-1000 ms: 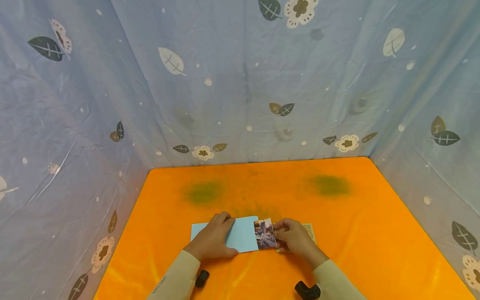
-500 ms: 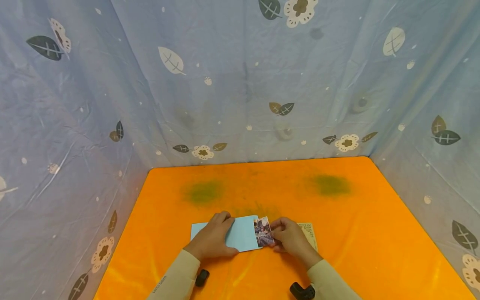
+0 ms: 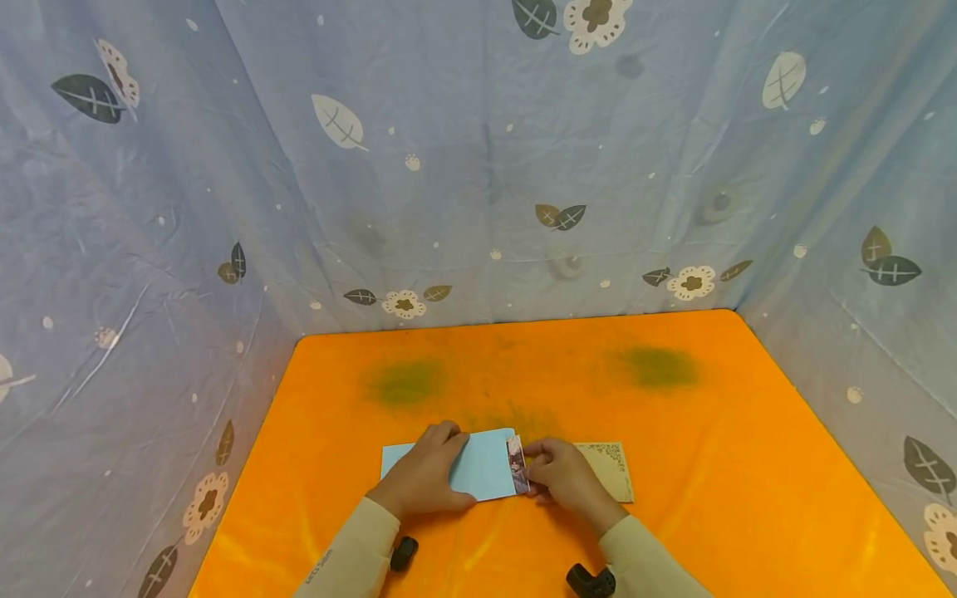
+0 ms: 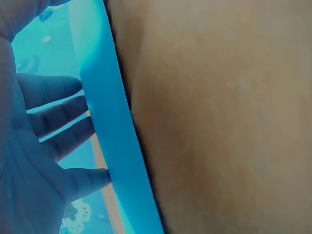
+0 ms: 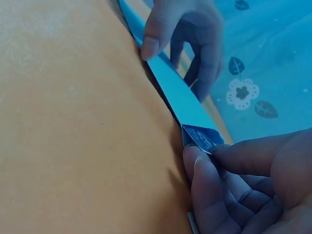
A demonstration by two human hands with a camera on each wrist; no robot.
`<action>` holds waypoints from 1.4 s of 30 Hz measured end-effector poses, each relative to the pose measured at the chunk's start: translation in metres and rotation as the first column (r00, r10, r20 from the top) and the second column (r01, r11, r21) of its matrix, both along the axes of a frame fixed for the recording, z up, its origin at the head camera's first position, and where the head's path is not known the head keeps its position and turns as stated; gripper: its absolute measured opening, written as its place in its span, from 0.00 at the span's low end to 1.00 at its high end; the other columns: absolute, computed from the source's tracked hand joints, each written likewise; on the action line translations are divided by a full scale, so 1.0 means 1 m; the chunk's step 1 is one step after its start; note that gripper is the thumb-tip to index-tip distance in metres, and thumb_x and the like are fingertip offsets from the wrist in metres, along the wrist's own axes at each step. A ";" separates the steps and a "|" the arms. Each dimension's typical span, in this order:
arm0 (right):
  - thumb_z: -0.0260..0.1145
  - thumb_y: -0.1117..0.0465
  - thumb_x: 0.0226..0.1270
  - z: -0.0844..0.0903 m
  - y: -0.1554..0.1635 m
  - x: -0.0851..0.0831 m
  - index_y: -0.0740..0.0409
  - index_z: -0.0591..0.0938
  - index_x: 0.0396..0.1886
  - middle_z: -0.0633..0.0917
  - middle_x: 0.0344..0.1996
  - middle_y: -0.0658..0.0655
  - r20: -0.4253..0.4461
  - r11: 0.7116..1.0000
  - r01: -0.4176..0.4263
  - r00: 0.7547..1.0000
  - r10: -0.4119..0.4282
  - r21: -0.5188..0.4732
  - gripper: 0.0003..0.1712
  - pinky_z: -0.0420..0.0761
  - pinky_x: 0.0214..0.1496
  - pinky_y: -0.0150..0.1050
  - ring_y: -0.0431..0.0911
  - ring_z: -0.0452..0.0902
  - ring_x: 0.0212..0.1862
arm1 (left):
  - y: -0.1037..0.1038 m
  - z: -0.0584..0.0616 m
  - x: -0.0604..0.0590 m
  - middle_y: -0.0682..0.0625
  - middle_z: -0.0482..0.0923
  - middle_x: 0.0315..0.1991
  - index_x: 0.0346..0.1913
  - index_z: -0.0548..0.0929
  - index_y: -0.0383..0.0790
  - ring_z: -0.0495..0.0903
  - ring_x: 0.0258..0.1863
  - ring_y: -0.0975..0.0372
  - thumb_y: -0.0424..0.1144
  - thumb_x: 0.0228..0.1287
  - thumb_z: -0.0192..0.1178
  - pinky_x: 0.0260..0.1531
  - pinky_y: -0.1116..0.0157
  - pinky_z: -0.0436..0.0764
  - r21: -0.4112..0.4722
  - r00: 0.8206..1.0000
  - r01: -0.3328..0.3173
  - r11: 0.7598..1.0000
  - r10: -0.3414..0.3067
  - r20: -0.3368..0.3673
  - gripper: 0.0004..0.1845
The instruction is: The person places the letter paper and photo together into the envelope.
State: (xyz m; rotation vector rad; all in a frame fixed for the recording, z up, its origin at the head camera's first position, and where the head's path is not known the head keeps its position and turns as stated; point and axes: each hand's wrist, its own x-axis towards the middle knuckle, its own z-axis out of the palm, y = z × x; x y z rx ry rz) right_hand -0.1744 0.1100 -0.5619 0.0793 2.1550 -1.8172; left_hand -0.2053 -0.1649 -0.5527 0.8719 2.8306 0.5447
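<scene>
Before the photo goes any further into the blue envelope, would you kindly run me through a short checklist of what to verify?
1. Left hand rests flat on the light blue envelope, pinning it to the orange table: ok.
2. Right hand pinches the photo at its outer edge: ok.
3. Photo sits in the envelope's open end, only a narrow strip showing: ok.
4. Photo corners unbent inside the envelope: cannot tell, hidden.
5. Patterned beige card lies clear of the envelope's mouth, partly under the right hand: ok.
</scene>
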 end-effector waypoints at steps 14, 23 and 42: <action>0.69 0.73 0.77 -0.001 -0.004 -0.001 0.73 0.83 0.55 0.84 0.32 0.61 0.003 0.999 -0.003 1.000 0.003 -0.033 0.12 0.89 0.33 0.45 0.51 0.84 0.28 | 0.001 -0.002 0.000 0.45 0.68 0.74 0.82 0.70 0.39 0.70 0.69 0.50 0.69 0.52 0.81 0.66 0.51 0.77 -0.014 1.000 -0.012 1.000 0.012 0.027 0.60; 0.69 0.70 0.79 -0.002 0.000 -0.002 0.73 0.83 0.58 0.85 0.38 0.62 0.032 0.992 0.016 0.999 -0.012 -0.127 0.14 0.89 0.34 0.45 0.53 0.85 0.31 | 0.001 -0.005 0.000 0.44 0.69 0.74 0.84 0.67 0.41 0.70 0.69 0.50 0.68 0.52 0.81 0.65 0.48 0.78 -0.001 1.000 -0.005 1.000 0.005 0.019 0.61; 0.65 0.67 0.83 0.001 0.000 -0.002 0.72 0.84 0.52 0.87 0.35 0.64 0.029 0.994 0.058 0.998 -0.055 -0.093 0.10 0.88 0.35 0.45 0.53 0.86 0.32 | 0.001 -0.001 0.000 0.45 0.69 0.73 0.84 0.68 0.44 0.70 0.68 0.50 0.66 0.54 0.80 0.63 0.47 0.78 0.015 1.000 -0.007 1.000 0.007 0.029 0.59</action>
